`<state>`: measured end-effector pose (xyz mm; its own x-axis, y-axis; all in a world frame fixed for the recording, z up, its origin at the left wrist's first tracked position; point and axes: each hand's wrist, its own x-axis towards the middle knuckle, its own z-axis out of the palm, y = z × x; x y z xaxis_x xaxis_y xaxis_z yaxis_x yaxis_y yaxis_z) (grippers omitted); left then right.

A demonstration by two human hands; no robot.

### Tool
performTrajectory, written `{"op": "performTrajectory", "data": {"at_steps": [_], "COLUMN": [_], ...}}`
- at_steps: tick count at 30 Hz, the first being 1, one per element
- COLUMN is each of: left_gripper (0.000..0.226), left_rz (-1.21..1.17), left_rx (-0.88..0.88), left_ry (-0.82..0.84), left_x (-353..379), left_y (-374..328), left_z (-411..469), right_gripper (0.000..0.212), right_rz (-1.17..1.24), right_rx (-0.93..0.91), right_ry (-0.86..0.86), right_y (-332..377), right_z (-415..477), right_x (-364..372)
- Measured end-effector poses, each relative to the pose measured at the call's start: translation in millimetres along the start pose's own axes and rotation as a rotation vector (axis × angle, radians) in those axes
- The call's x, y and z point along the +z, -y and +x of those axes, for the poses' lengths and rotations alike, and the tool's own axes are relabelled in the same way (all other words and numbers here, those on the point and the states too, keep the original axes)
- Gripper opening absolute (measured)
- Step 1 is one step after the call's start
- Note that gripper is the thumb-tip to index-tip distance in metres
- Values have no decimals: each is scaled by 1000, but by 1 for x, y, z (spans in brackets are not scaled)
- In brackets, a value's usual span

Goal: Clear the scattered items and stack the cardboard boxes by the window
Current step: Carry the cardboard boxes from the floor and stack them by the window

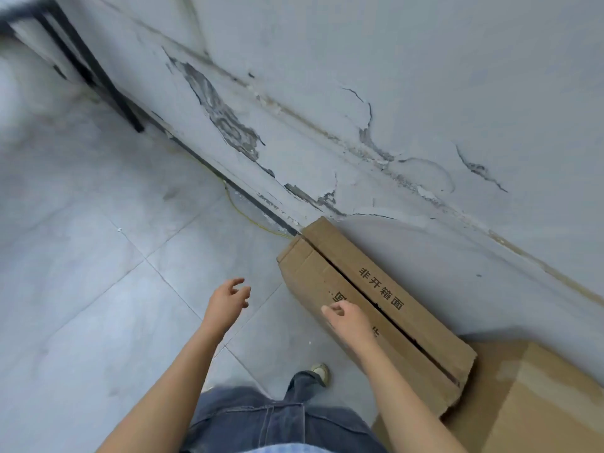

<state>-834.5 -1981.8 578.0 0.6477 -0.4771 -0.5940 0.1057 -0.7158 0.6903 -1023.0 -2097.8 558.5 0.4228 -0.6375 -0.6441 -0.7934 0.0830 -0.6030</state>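
Note:
A long brown cardboard box [402, 322] with black printed characters lies against the foot of the wall, its top flaps parted along a dark seam. A second, larger cardboard box [552, 407] sits at the lower right, partly under the first one's near end. My right hand [349, 322] hovers over the long box's near left side, fingers loosely curled, holding nothing. My left hand [228, 302] hangs over the floor to the left of that box, fingers spread and empty.
The white wall [392, 109] has cracked, peeling paint. A dark metal frame leg [98, 73] stands at the upper left. A thin yellow cord [243, 214] runs along the baseboard. Grey floor tiles [81, 256] fill the left. My jeans and one shoe [320, 372] show below.

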Motion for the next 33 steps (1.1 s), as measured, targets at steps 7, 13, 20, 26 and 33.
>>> {"op": "performTrajectory", "data": {"at_steps": [7, 13, 20, 26, 33], "left_gripper": [35, 35, 28, 12, 17], "left_rz": [-163, -289, -482, -635, -802], "left_rx": [68, -6, -52, -177, -339], "left_ry": [-176, -352, -675, -886, -1160], "left_x": [-77, -170, -287, -326, -358], "left_y": [29, 111, 198, 273, 337], "left_z": [-33, -73, -144, -208, -258], "right_gripper": [37, 40, 39, 37, 37], "right_rz": [20, -129, -323, -490, -675], "right_rx": [-225, -358, -578, -751, -919], "right_ry": [38, 145, 297, 482, 734], "right_y": [74, 115, 180, 220, 257], "right_z": [-16, -50, -106, -150, -185], "right_x": [47, 156, 286, 379, 473]}}
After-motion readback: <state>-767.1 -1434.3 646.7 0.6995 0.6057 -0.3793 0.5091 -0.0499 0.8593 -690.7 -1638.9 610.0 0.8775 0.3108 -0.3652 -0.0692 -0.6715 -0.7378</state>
